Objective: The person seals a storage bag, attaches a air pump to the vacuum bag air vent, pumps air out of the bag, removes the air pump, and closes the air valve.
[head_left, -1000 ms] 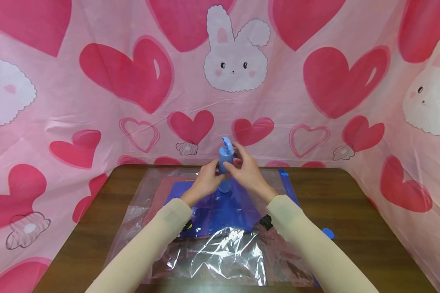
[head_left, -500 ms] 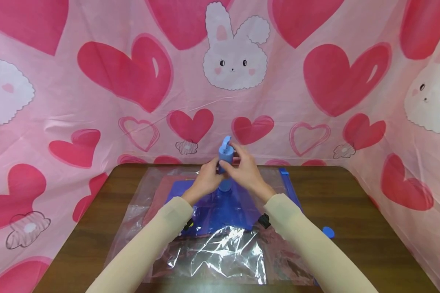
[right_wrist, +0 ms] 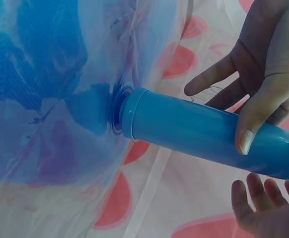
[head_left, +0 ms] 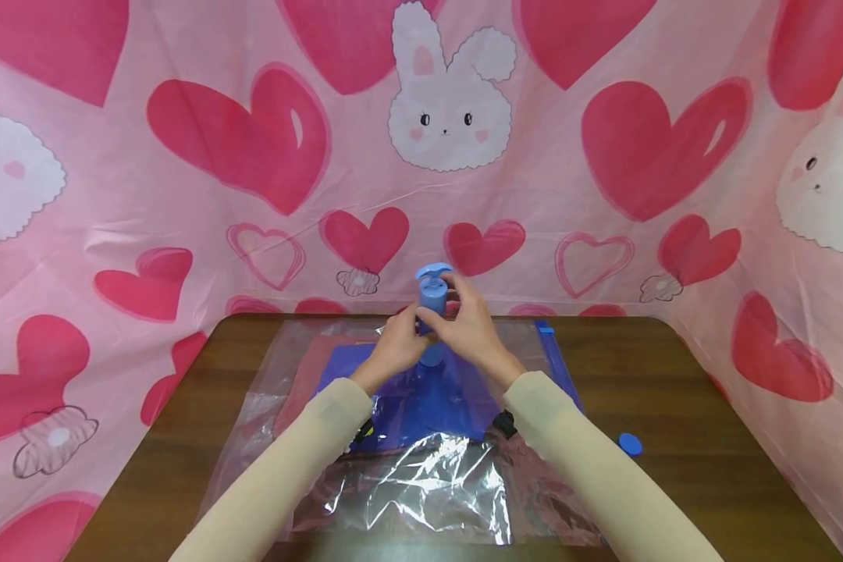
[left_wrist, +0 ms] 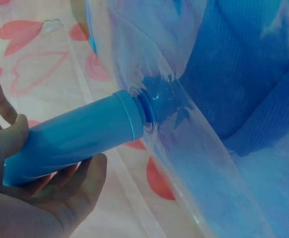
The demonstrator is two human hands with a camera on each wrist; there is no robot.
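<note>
A light-blue cylinder [head_left: 432, 298] [left_wrist: 80, 134] [right_wrist: 184, 124] stands upright, its collared lower end against a round valve [head_left: 432, 355] in a clear plastic bag [head_left: 393, 499]. Blue ribbed cloth [head_left: 428, 406] [left_wrist: 253, 74] lies inside the bag. My left hand [head_left: 392, 347] [left_wrist: 40, 208] grips the cylinder from the left, fingers curved round it. From the right, my right hand [head_left: 474, 324] [right_wrist: 268, 64] holds it with the thumb on its side; a finger reaches the blue top piece [head_left: 433, 270], which sits tilted up off the cylinder.
A blue round cap [head_left: 630, 444] lies on the brown table [head_left: 674, 375], right of the bag. The bag's blue edge strip [head_left: 555, 355] runs along its right side. Behind the table hangs a pink heart-patterned cloth [head_left: 548, 172].
The top piece has turned from a steep, narrow outline to lying broadly across the cylinder's top. My right thumb has shifted slightly left on the cylinder. My left hand is nearly unmoved.
</note>
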